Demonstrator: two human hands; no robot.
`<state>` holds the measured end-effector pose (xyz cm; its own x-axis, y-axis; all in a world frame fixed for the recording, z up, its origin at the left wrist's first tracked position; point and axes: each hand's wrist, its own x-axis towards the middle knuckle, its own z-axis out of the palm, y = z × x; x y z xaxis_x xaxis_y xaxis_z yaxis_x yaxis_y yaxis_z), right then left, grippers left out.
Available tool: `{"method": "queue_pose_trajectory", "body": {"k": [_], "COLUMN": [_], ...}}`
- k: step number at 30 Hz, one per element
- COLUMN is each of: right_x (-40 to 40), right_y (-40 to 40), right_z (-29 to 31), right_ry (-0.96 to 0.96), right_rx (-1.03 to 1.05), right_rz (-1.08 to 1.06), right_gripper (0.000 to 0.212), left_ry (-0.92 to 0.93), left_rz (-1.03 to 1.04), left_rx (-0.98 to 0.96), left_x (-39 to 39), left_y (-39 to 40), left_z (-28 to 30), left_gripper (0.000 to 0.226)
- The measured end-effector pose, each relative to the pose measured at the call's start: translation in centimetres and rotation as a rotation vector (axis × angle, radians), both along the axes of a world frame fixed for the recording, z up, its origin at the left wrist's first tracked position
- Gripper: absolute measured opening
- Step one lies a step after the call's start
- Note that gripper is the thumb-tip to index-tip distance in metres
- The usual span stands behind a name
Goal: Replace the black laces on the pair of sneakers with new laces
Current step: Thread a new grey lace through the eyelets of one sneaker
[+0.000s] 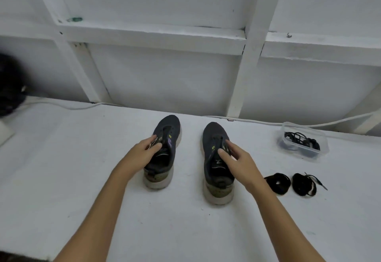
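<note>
Leftmost, a dark blurred object [9, 84] sits at the edge of the white tabletop [61, 158], too smeared to name, with a white cable [68, 107] trailing from it along the foot of the white framed wall [165, 80]. Nearer the middle stand the two sneakers, toes toward the wall and heels toward the person. The left sneaker [165, 150] is dark navy mesh with a thick, grubby off-white sole, an olive heel patch, a yellow-green lace loop and a purple mark on its outer side. The left hand [144, 150] rests on that shoe's inner side near the tongue, fingers loosely bent against the upper — touching, not wrapped round it. Just to the right of that shoe, apart from it, stands the right sneaker [216, 158], same colours and same worn sole, with yellow-green loops by the eyelets. Whether laces are threaded in either shoe I cannot tell. The right hand [237, 158] lies on this shoe's outer side, thumb and forefinger extended onto the lacing area, not gripping. Right of the right sneaker's heel lie two coiled black laces [277, 183] and [304, 184], side by side on the tabletop. Beyond them, toward the wall, a clear plastic container [323, 138] holds a tangle of black laces [299, 139].
</note>
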<state>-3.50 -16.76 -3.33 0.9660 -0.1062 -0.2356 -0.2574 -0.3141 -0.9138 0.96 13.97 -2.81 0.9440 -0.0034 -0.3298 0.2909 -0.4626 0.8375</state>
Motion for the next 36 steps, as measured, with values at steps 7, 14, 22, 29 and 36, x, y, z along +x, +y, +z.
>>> {"method": "queue_pose_trajectory", "body": {"k": [7,14,22,29,36], "right_x": [-0.4,-2.5,-7.2,-5.3,2.0], "right_y": [0.5,0.0,-1.0,-2.6,-12.9], "right_z": [0.1,0.4,0.7,1.4,2.8], "right_ry": [-0.043,-0.113,-0.088,-0.087,-0.132], "right_rx": [-0.148,-0.243,-0.269,-0.247,-0.693], "right_rz": [-0.046,-0.096,-0.216,-0.252,-0.452], "right_gripper": [0.042,0.034,0.034,0.026,0.029], "left_ry": [-0.081,-0.138,-0.24,-0.317,-0.487], "left_rz": [-0.004,-0.032,-0.055,-0.076,-0.074], "left_rx": [0.004,-0.052,-0.106,-0.055,0.527], "left_x": [-0.5,-3.8,-6.9,-5.7,-1.8], "left_y": [-0.7,-6.7,-10.0,-8.7,-3.2], "left_z": [0.2,0.0,-1.7,-2.6,-8.2], "left_gripper": [0.032,0.033,0.03,0.027,0.037]}}
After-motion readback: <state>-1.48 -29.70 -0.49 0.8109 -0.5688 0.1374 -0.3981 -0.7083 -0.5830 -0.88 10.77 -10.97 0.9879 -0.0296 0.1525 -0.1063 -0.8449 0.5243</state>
